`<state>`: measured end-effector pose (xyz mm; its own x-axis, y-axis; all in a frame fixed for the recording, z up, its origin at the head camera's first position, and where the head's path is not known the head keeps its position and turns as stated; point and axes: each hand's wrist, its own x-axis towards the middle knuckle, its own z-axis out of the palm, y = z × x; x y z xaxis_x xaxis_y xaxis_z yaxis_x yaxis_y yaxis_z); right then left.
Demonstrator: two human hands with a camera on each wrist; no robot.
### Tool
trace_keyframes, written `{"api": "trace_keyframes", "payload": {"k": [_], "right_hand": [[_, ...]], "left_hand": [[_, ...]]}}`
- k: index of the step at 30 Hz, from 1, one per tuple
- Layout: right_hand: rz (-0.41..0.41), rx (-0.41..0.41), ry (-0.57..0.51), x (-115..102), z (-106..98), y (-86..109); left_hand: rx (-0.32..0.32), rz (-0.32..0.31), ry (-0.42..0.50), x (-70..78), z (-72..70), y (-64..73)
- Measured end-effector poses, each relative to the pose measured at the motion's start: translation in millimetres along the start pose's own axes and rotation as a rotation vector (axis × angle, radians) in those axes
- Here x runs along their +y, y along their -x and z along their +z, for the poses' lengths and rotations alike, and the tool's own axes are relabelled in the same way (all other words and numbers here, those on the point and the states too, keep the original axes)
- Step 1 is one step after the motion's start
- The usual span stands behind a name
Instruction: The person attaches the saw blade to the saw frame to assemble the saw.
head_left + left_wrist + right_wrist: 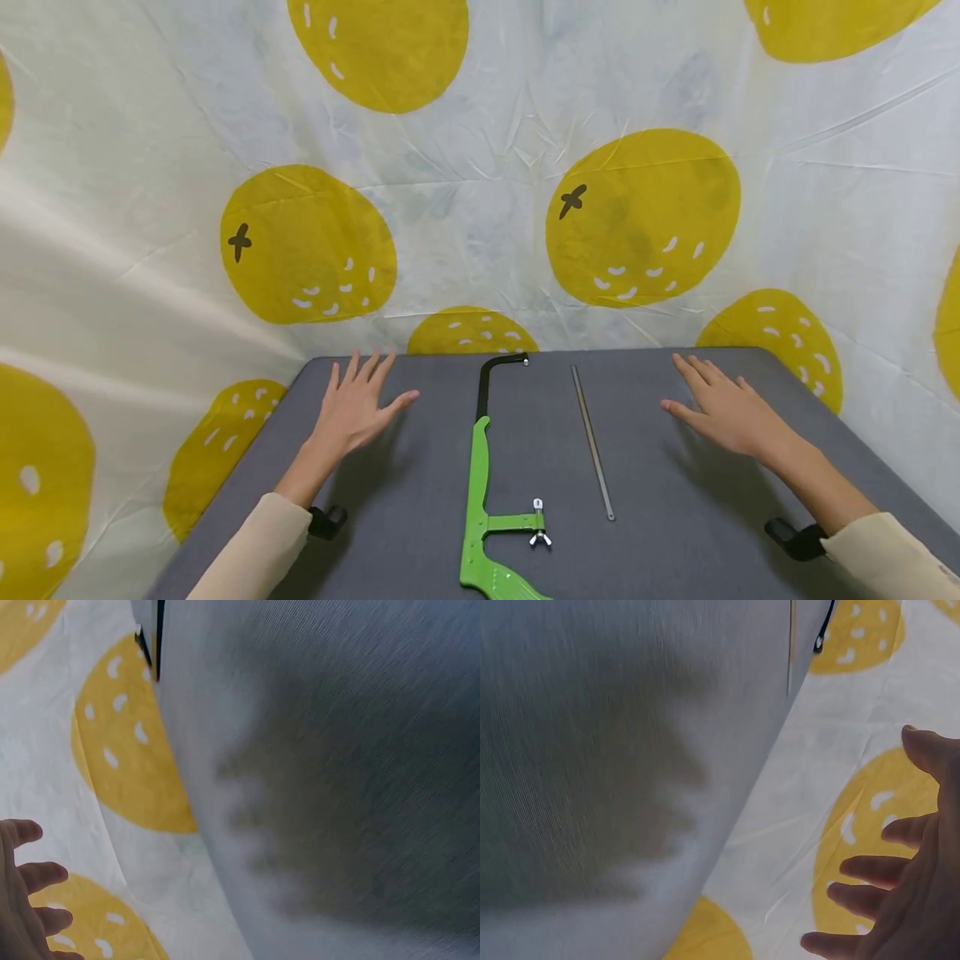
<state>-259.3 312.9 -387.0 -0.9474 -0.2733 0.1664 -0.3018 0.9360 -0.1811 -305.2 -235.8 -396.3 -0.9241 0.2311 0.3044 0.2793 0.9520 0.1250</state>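
1. Hovering over the grey table (420, 542), left of the saw: left hand (356, 412), fingers spread, grasping nothing.
2. Hovering likewise at the right: right hand (723, 408), fingers extended, grasping nothing.
3. Lying between both hands: hacksaw frame (476, 500), black hooked end (483, 387) far, green handle (498, 575) running out of view at the near edge.
4. Right of the frame, apart from it: slim metal blade (592, 442), slanting, far end further left.
5. For steadiness — a judgement — grip the green handle, clear of the wing nut (540, 540).
6. Pinch the blade lightly near one end; teeth too small to make out — best treated as sharp throughout.
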Motion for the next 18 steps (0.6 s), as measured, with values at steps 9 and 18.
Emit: {"api": "trace_keyframes", "payload": {"k": [9, 18], "right_hand": [[-0.01, -0.029, -0.181, -30.9, 18.9, 18.0], [0.076, -0.085, -0.57, -60.3, 35.8, 19.9]], "left_hand": [[0.064, 0.051, 0.044, 26.8, 15.4, 31.0], [0.011, 0.115, 0.13, 61.5, 30.1, 47.3]]}}
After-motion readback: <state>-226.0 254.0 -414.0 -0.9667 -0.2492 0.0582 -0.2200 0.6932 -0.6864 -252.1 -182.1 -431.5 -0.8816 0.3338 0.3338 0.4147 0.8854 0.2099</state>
